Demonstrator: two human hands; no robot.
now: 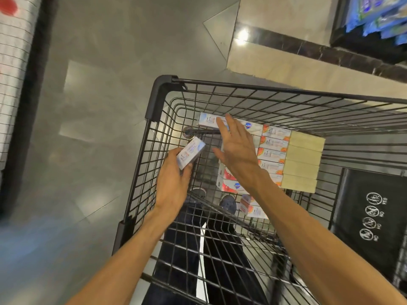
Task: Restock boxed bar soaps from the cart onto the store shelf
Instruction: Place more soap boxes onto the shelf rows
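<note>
A black wire cart (154,100) fills the lower right of the head view. On its floor lies a block of boxed bar soaps (286,155), white and orange with pale yellow ends, and a white-blue box (208,119) at the far side. My left hand (174,181) grips one white-blue soap box (190,155) inside the cart near its left wall. With straight fingers and nothing in it, my right hand (236,148) hovers over the stacked boxes. Red-white boxes (229,186) lie partly hidden under my right wrist.
Grey tiled floor (99,106) spreads left of the cart. A shelf unit with white packs (13,73) stands at the far left. A beige ledge (286,51) and a rack of blue packets (378,16) are at the upper right. A black child-seat flap (372,212) hangs at the cart's right.
</note>
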